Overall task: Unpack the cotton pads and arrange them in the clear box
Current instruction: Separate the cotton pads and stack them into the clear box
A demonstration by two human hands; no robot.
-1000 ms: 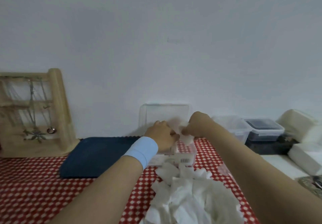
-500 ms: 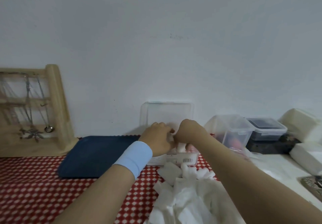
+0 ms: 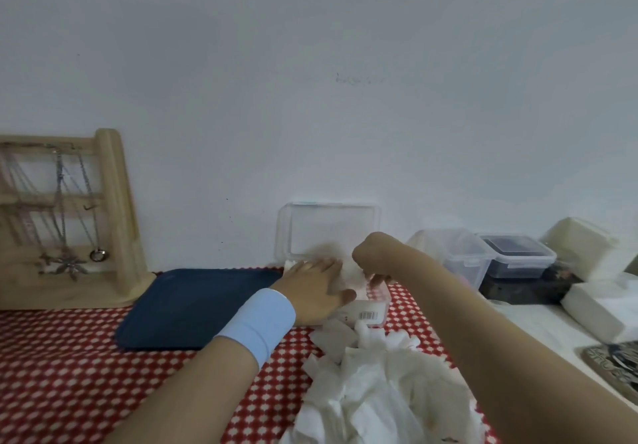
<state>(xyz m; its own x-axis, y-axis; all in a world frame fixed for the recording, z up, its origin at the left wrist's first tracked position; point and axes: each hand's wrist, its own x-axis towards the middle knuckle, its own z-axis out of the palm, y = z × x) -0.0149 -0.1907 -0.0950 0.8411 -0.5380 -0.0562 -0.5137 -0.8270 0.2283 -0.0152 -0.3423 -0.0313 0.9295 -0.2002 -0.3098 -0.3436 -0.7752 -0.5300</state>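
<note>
The clear box (image 3: 376, 309) stands on the red checked cloth with its lid (image 3: 328, 229) raised against the wall. White cotton pads (image 3: 350, 276) fill the box's top. My left hand (image 3: 316, 290), with a light blue wristband, lies flat on the pads, fingers straight, pressing them down. My right hand (image 3: 371, 259) is curled over the box's right side; its fingertips point down into the box and what they hold is hidden. A loose heap of white pads and wrapping (image 3: 376, 385) lies in front of the box.
A dark blue tray (image 3: 193, 305) lies left of the box. A wooden jewellery stand (image 3: 65, 219) with necklaces is at far left. Clear and dark plastic containers (image 3: 483, 257) and white foam boxes (image 3: 593, 271) crowd the right, beside a white counter edge.
My left hand has opened from a curled grip to lie flat on the pads. My right hand has shifted slightly right over the box. The camera has tilted a little.
</note>
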